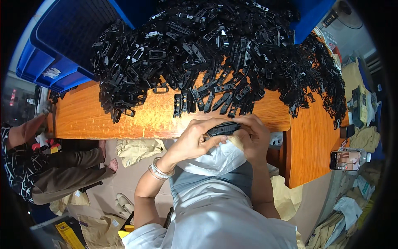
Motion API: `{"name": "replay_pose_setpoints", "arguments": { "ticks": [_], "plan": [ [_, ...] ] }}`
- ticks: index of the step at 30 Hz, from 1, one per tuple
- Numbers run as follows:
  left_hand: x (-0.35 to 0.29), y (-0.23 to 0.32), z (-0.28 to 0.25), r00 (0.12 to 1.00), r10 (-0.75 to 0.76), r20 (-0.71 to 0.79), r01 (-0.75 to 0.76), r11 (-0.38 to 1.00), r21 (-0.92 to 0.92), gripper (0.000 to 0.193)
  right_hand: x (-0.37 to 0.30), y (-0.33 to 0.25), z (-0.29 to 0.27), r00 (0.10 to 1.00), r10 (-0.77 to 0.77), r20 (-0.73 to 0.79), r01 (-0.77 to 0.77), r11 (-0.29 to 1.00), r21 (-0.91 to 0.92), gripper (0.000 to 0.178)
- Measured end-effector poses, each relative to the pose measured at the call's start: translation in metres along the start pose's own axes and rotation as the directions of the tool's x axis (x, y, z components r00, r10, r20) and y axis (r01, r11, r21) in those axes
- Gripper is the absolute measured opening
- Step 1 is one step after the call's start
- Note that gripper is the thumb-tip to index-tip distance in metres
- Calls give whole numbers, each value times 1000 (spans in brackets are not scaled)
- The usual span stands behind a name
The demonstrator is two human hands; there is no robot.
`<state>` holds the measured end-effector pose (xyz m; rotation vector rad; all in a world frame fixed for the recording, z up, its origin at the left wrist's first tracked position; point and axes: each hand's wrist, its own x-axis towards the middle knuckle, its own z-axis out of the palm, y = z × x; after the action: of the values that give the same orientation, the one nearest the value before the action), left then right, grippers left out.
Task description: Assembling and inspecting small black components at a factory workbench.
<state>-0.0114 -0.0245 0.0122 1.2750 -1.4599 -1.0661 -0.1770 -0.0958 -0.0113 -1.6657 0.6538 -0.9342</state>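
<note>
My left hand (pixel 194 137) is closed around a dark, elongated black plastic part (pixel 223 129), thumb below it and fingers along its top. It is held just off the table's front edge, above my lap; I cannot tell whether it is one piece or several stacked. My right hand (pixel 253 133) grips its right end, with the fingertips bent over it. Just beyond my hands, several similar black plastic parts (pixel 224 88) lie fanned out on the orange wooden table (pixel 153 123). A white bag or sheet (pixel 217 159) is spread over my lap below the hands.
A large heap of black parts (pixel 174 45) covers the back of the table, with a blue crate (pixel 52 68) at its left. At the right, a phone (pixel 345 161) stands by the table's edge. Another person's legs (pixel 68 178) are at the left; cloths (pixel 139 151) lie on the floor.
</note>
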Motion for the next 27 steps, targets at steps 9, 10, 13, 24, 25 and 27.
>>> {"name": "replay_pose_setpoints", "arguments": {
  "ticks": [9,10,13,24,25,27],
  "plan": [
    [-16,-15,-9,995,94,24,-96,988,122,38,-4,0,10,986,119,118,-147,953,263,30],
    [-17,-24,-17,997,56,-49,-50,992,115,34,-6,2,12,992,94,86,-112,967,228,28],
    [-9,-33,-53,845,104,-524,215,831,513,20,-14,11,9,958,128,258,-127,992,-23,23],
    [-25,-53,-82,748,296,-594,433,460,775,6,15,21,-27,961,-157,-228,42,896,-442,10],
    [-25,-54,-77,753,297,-588,424,464,777,6,24,24,-31,959,-156,-235,36,894,-447,10],
    [-27,-53,-70,729,386,-565,313,546,777,8,38,28,-40,893,-247,-376,8,844,-536,11]
  ]
}}
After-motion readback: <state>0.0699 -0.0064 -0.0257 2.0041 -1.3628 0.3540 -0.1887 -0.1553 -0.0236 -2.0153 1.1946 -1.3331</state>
